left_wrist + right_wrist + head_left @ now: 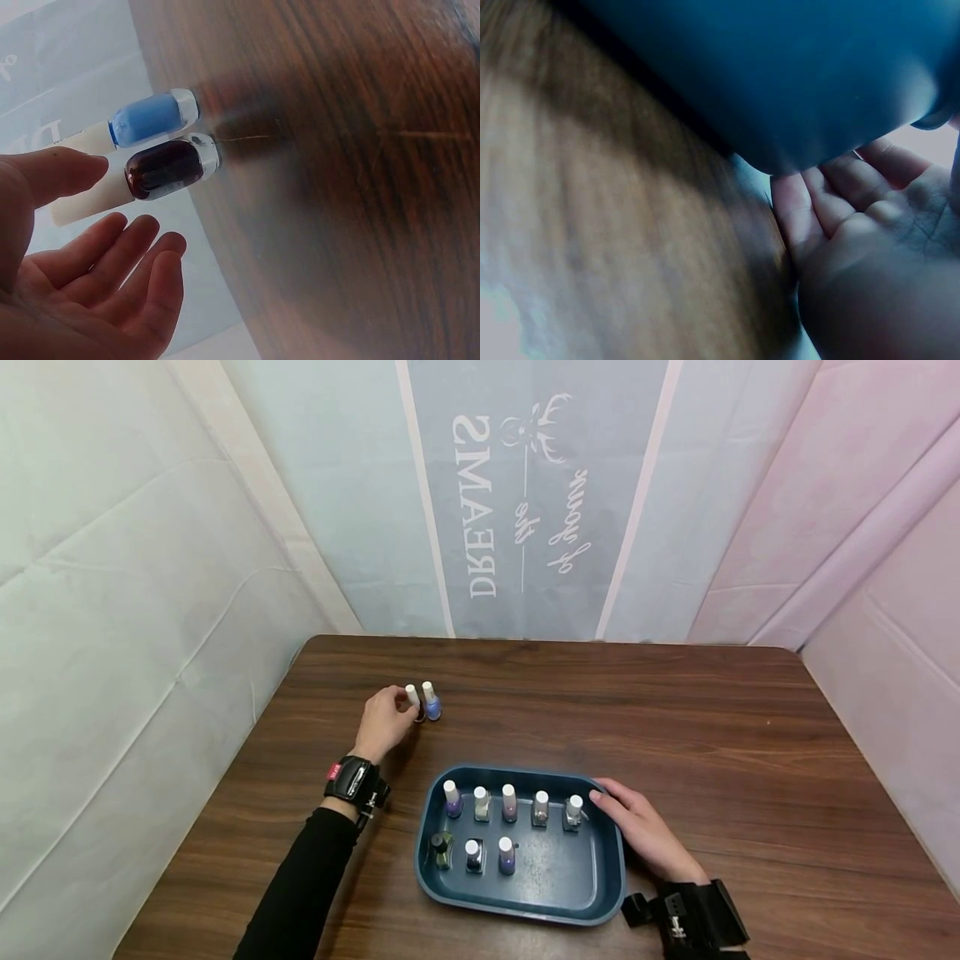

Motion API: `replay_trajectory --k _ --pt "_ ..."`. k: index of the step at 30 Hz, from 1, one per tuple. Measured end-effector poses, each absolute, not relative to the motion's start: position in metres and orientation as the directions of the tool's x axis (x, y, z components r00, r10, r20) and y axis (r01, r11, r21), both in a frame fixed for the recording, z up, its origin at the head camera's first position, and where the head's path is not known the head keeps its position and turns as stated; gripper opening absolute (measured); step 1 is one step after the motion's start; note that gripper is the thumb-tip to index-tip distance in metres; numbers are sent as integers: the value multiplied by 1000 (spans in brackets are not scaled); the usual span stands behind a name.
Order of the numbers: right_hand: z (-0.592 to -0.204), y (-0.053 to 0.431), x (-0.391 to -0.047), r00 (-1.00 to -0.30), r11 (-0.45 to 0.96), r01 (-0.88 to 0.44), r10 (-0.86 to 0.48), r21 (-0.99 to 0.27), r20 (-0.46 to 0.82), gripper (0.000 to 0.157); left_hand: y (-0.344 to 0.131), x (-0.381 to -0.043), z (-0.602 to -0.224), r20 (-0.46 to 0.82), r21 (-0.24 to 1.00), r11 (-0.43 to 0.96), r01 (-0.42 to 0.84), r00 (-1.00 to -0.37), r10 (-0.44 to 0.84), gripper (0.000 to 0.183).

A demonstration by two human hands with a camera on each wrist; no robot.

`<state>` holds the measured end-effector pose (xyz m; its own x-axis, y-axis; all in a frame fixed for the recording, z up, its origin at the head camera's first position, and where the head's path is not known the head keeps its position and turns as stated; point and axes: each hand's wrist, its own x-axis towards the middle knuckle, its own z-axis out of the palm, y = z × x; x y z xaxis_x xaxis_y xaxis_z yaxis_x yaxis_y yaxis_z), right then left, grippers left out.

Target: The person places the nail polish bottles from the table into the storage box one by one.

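Two nail polish bottles stand side by side on the table's far left: a blue one (432, 707) and a dark red one (169, 166), both with white caps. My left hand (385, 723) is around the dark red bottle's cap. In the left wrist view its thumb lies over the cap, and the fingertips (148, 227) sit just below, with a slim gap. My right hand (643, 828) holds the right far corner of a blue tray (555, 906), thumb at the rim and fingers against the outer wall. Several nail polish bottles (509, 803) stand in the tray.
The tray's bottles form two rows; a dark-capped green bottle (441, 850) stands at the near row's left end. Brown wood-grain table (712, 727) lies around the tray. A printed cloth (540, 527) hangs behind the table's far edge, with pale cloth at both sides.
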<state>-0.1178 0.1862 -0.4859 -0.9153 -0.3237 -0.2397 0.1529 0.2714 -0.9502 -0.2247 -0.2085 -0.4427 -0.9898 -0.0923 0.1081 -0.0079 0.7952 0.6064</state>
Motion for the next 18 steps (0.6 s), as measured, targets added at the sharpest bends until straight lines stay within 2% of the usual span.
replay_trajectory --k 18 --pt "-485 186 -117 -919 271 154 -315 -950 -239 47 -205 -229 -448 107 600 800 -20 -989 -106 31"
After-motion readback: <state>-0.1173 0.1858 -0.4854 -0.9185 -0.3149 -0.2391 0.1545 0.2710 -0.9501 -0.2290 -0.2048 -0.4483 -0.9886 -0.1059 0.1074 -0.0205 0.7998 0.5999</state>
